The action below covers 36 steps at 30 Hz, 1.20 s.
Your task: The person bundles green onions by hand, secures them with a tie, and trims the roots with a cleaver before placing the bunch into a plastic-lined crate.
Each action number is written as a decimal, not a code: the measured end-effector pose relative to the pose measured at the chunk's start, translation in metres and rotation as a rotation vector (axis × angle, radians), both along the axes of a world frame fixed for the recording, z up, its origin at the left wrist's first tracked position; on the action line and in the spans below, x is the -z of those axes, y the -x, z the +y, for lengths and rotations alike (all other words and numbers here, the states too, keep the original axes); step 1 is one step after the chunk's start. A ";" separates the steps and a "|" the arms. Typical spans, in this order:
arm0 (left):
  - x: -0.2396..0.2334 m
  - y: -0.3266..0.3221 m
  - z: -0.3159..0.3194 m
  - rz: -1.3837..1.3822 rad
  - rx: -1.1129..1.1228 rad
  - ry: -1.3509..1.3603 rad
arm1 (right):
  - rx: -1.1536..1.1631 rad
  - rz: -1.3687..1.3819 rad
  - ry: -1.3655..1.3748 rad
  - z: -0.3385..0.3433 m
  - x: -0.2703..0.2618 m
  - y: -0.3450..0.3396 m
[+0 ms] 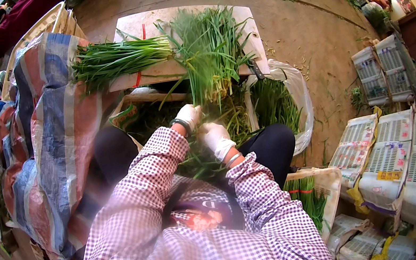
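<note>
My left hand (189, 117), in a white glove with a dark bangle at the wrist, is closed around the pale lower ends of a few long green chive-like stalks (194, 71). Their leaves fan out toward the board. Close beside it on the right, my right hand (216, 139) is also gloved, its fingers curled; motion blur hides whether anything is between them. A looser heap of the same greens (222, 47) covers the right part of a white board (135, 21). On the board's left lies a neat bundle (128, 57), stalk ends pointing right.
A black-handled knife (257, 71) rests at the board's right edge. Below sits an open plastic bag of greens (274, 100). Striped woven sheeting (57, 132) bulges on the left. Plastic crates (384, 160) stand at right, near a crate with tied greens (304, 196).
</note>
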<state>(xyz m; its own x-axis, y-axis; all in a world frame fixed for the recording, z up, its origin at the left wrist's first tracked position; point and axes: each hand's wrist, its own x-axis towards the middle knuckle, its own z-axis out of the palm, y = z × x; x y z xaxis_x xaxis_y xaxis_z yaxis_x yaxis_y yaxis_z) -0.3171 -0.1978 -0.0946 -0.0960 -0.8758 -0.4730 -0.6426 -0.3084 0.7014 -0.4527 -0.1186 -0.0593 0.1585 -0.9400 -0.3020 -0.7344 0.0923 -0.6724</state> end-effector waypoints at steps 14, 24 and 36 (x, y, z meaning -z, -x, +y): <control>0.032 0.010 0.006 0.081 -0.120 -0.057 | -0.317 0.038 0.014 0.011 -0.039 0.016; 0.039 0.014 0.001 0.066 -0.175 -0.070 | -0.520 0.199 0.426 0.035 -0.032 0.015; -0.008 0.002 -0.012 0.458 -0.082 -0.337 | -0.090 -0.302 0.363 0.048 -0.041 0.031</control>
